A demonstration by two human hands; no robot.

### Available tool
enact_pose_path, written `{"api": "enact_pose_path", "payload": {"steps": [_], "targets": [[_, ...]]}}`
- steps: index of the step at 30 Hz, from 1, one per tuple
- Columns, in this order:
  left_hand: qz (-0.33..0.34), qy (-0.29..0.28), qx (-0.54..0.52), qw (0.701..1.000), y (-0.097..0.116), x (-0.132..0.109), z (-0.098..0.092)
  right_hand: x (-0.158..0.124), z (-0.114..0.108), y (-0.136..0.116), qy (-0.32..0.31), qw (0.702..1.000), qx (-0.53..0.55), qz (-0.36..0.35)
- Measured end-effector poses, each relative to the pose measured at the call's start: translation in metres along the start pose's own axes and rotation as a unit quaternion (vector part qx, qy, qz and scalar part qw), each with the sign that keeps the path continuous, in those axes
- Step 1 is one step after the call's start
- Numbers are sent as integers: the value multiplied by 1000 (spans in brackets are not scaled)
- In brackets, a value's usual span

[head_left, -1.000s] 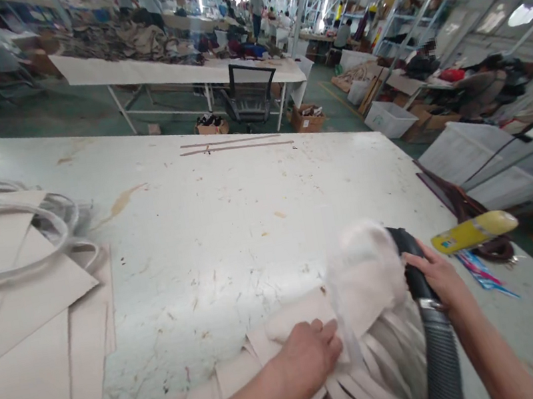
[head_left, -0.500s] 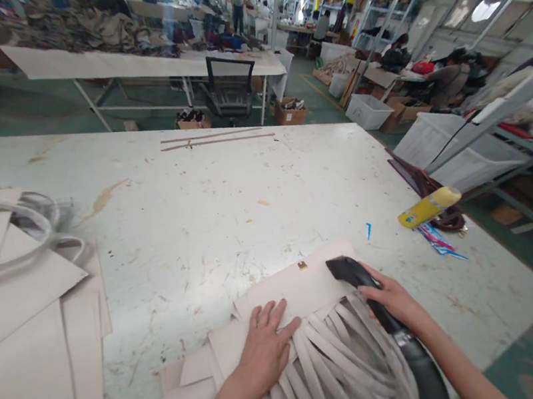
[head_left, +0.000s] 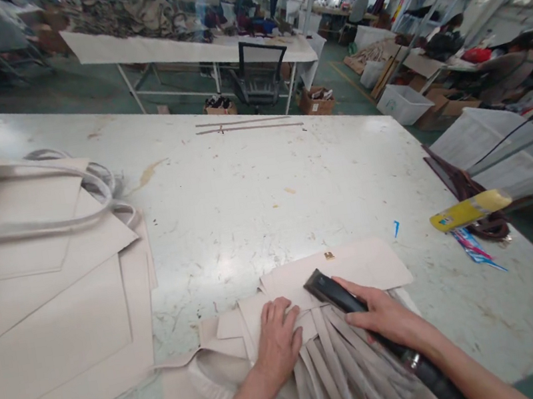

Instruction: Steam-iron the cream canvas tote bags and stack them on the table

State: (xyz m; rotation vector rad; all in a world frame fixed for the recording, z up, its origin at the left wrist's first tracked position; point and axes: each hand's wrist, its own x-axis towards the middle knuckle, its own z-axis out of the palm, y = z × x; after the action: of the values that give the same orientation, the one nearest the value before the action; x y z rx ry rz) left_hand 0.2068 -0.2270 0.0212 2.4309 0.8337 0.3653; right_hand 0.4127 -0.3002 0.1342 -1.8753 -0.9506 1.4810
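Observation:
A pale beige piece (head_left: 357,262) with a small gold clasp (head_left: 329,255) lies near the front of the table, and many narrow beige straps (head_left: 337,357) fan out below it. My right hand (head_left: 383,316) is wrapped round a black nozzle tool (head_left: 334,291) with a dark hose behind it; the nozzle's tip is over the beige piece. My left hand (head_left: 279,339) rests on the beige material, left of the nozzle, fingers spread slightly and nothing held in them.
Beige panels with looped handles (head_left: 40,303) are stacked at the left. Thin strips (head_left: 249,124) lie at the far edge of the white table (head_left: 226,199). A yellow bottle (head_left: 470,209) and dark straps (head_left: 464,185) are at the right. Beyond stand a chair (head_left: 260,76) and people.
My right hand has moved the nozzle leftwards over the beige piece, closer to my left hand. The view has turned, so the table's things appear further right.

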Motion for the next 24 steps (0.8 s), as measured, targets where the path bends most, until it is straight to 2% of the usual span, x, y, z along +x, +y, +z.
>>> {"api": "enact_pose_path", "payload": {"steps": [3,8,10,12,14,16,19,22,24], "targets": [[-1,-10,3,1000,-1,-4,1,15,3,-7,-28,999,1,15],[-5,-30,-4,1000,-3,-2,-3,42,27,-18,42,999,20,17],[4,-49,-5,999,-6,0,-9,36,29,-16,19,999,31,15],[18,-83,6,996,-11,3,-16,18,22,-7,-3,998,51,29],[40,-120,30,991,-15,11,-24,-9,8,13,24,995,80,52],[82,-150,63,983,-14,21,-28,-35,-8,42,82,988,107,73],[181,-197,96,959,2,38,-25,-65,-26,92,159,975,117,107],[241,-232,116,935,30,51,-12,-89,-26,134,223,955,135,141],[268,-237,135,924,47,55,-2,-106,-18,152,267,936,180,145]]}}
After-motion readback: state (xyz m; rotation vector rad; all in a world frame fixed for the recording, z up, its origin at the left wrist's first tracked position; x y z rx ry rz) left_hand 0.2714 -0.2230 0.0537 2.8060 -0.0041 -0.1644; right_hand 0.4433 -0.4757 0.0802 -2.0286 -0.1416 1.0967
